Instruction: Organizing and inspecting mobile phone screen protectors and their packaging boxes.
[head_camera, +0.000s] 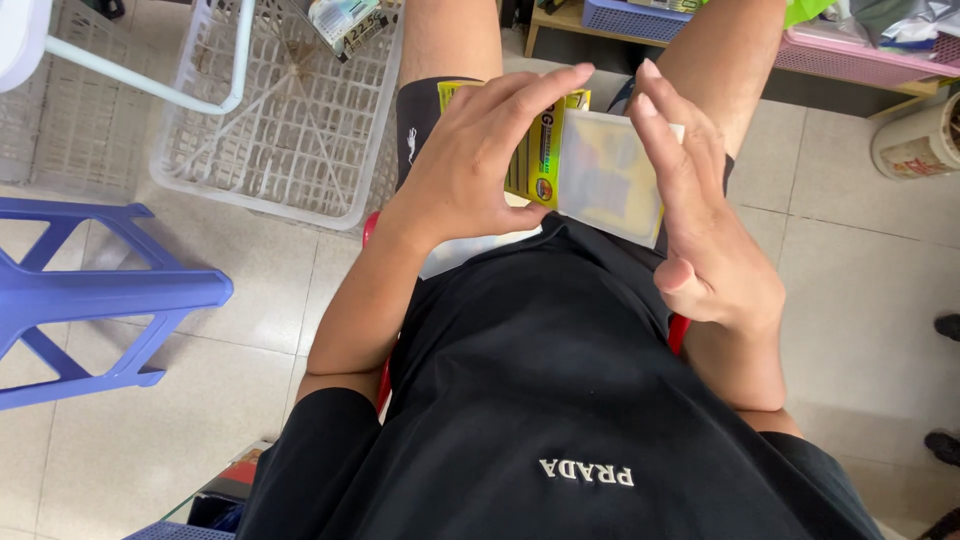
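A flat yellow packet (535, 165) with a frosted clear plastic sleeve (605, 175) over its right part is held above my lap. My left hand (480, 160) grips the packet from the left, fingers curled over its top edge and thumb underneath. To the right, my right hand (695, 210) presses its fingers flat against the sleeve's right edge. I sit on a red seat (372, 228), in a black shirt and black shorts. A pale sheet (465, 250) lies on my lap under the left wrist.
A white plastic lattice basket (290, 130) stands on the tiled floor ahead left, with a packaged item (345, 22) inside. A blue plastic stool (90, 300) is at left. Low shelves with pink (860, 60) and blue trays (630, 18) stand at the back right, beside a round tub (920, 140).
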